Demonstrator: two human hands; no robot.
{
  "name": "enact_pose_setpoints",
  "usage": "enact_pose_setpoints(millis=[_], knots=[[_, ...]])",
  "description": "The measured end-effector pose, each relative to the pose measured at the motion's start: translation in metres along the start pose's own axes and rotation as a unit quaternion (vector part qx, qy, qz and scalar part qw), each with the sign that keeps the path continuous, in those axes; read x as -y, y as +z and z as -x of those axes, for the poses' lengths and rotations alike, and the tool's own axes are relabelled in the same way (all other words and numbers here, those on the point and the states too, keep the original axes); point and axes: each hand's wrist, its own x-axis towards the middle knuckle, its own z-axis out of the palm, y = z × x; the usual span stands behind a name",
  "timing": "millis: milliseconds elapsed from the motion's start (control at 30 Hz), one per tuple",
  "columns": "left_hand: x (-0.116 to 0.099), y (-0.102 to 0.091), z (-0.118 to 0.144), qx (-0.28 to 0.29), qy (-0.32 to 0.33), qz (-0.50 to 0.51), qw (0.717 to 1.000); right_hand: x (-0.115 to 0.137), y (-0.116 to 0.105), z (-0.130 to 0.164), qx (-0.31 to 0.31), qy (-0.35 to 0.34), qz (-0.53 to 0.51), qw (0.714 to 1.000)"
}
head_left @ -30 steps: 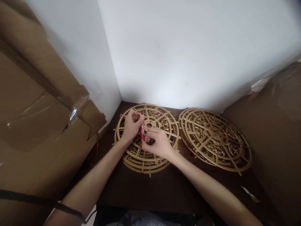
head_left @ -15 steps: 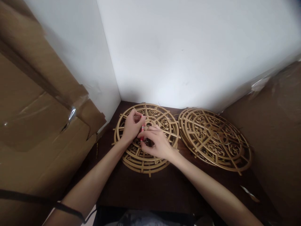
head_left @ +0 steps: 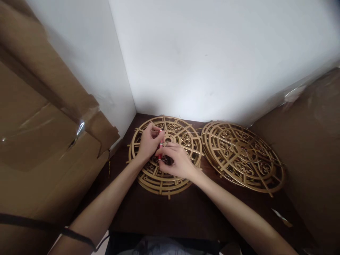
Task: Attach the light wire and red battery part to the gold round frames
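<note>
Over the centre of the left-hand gold fretwork disc [head_left: 164, 156], both hands pinch a small red tube [head_left: 160, 146], held roughly upright just above the disc's hub. Left hand [head_left: 147, 143] grips its upper end w/ thumb and fingertips closed round it; right hand [head_left: 176, 162] closes on the lower end, fingers curled, knuckles toward the camera. Only a sliver of red shows between the two hands.

Handling, as a judgement: the tube looks light, rigid and smooth, prob. plastic, so it could slip or twist in dry fingers; a pinch at each end, as now, seems the sound hold. What it is exactly (glue, marker, cap or no cap) can't be told, since most of it is covered by fingers. A thin thread or wire may run near the right fingertips, but it is too fine to make out.

Beneath the hands the disc is a stack of thin cut-out rounds w/ spokes and scrollwork, prob. fragile along the slender ribs; best lifted by the rim, not the lattice. A second gold fretwork stack [head_left: 243, 156] lies just beside it to the right, rims nearly touching.

Both rest on a dark wooden table [head_left: 191, 212] set in a white wall corner [head_left: 132, 102]. Cardboard sheets [head_left: 39, 134] lean at left, w/ more cardboard [head_left: 313, 148] at right, partly cut off by the frame edge. A black strap [head_left: 53, 228] crosses the lower left.
</note>
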Motion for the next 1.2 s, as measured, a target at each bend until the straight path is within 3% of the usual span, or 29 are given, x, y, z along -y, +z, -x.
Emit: enact_pose_setpoints(millis=[1200], knots=[[0.0009, -0.0005, -0.0002, 0.003, -0.003, 0.002, 1.000, 0.0008, 0.0000, 0.0001, -0.007, 0.002, -0.010, 1.000]])
